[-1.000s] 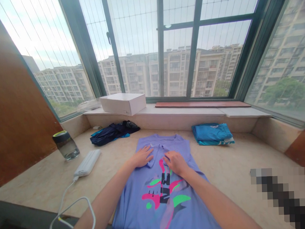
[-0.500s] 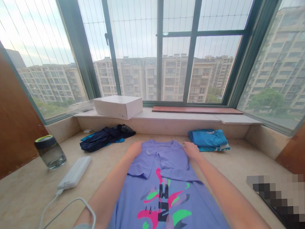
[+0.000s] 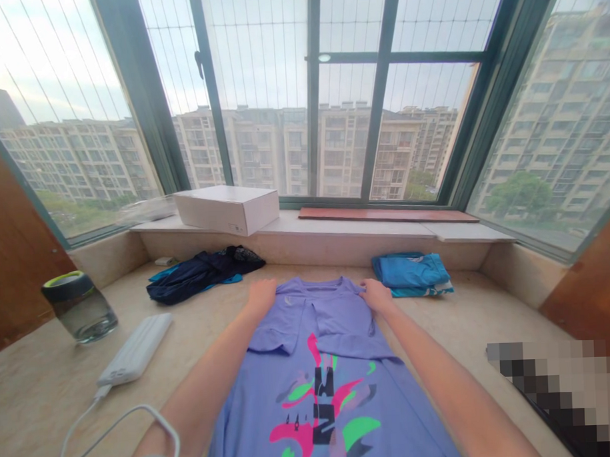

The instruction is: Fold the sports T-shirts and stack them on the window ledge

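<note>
A purple T-shirt [image 3: 294,362] with a pink, green and black print lies flat in front of me, its collar at the far end. Both sleeves are folded inward over the chest. My left hand [image 3: 262,298] grips the shirt at its left shoulder, fingers closed on the cloth. At the opposite shoulder, my right hand [image 3: 376,296] pinches the fabric between thumb and fingers. Just beyond my right hand rests a folded blue garment [image 3: 411,273]. Dark navy clothing [image 3: 201,277] lies bunched past my left hand.
On the left stand a water bottle [image 3: 82,309] and a white power bank [image 3: 134,351] with a cable running toward my left arm. A white box [image 3: 224,208] and a reddish board [image 3: 384,215] lie on the window ledge. A blurred-out object [image 3: 555,386] is at the right.
The view has shifted slightly, so everything sits a little further left. Both hands keep their hold at the shirt's shoulders, and the shirt looks nearly the same.
</note>
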A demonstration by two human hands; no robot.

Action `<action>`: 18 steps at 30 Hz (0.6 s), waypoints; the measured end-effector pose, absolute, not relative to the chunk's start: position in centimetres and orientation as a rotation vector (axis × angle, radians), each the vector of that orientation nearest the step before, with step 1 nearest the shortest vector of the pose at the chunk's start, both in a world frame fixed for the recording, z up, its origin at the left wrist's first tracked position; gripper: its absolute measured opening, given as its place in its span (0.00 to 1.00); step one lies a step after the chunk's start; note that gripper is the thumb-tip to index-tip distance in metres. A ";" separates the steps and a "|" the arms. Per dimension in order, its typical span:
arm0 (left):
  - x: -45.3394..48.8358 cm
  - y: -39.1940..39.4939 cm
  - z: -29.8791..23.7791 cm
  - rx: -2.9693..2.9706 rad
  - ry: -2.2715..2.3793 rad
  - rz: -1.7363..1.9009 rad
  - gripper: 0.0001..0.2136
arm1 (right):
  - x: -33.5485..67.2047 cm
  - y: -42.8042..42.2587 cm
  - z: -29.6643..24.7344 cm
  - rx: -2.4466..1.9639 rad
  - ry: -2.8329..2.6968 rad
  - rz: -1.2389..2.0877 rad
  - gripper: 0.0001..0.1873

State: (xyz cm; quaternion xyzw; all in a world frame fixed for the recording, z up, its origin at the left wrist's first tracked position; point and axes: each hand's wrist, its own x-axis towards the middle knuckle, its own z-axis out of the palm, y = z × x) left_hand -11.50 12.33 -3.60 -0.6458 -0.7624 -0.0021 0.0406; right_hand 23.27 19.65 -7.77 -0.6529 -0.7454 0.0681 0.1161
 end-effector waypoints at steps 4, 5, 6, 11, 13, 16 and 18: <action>-11.7 11.9 -3.5 -1.985 -2.317 -0.021 0.12 | 22.9 19.2 -7.5 -2.000 -2.155 0.209 0.19; -11.7 11.7 -3.5 -1.989 -2.312 -0.034 0.11 | 22.8 19.1 -7.4 -2.007 -2.156 0.210 0.19; -11.7 11.6 -3.4 -1.993 -2.306 -0.049 0.10 | 22.7 19.0 -7.3 -2.010 -2.161 0.211 0.18; -11.4 11.5 -3.0 -2.021 -2.233 -0.123 0.12 | 22.4 18.4 -6.8 -1.984 -2.177 0.242 0.14; -11.4 11.6 -2.8 -2.041 -2.197 -0.145 0.11 | 22.9 18.3 -6.4 -1.958 -2.177 0.292 0.13; -11.8 11.6 -2.4 -2.074 -2.141 -0.187 0.09 | 24.2 18.1 -5.6 -1.866 -2.188 0.406 0.12; -11.9 11.7 -1.9 -2.081 -2.107 -0.229 0.09 | 25.3 18.3 -4.8 -1.780 -2.189 0.483 0.11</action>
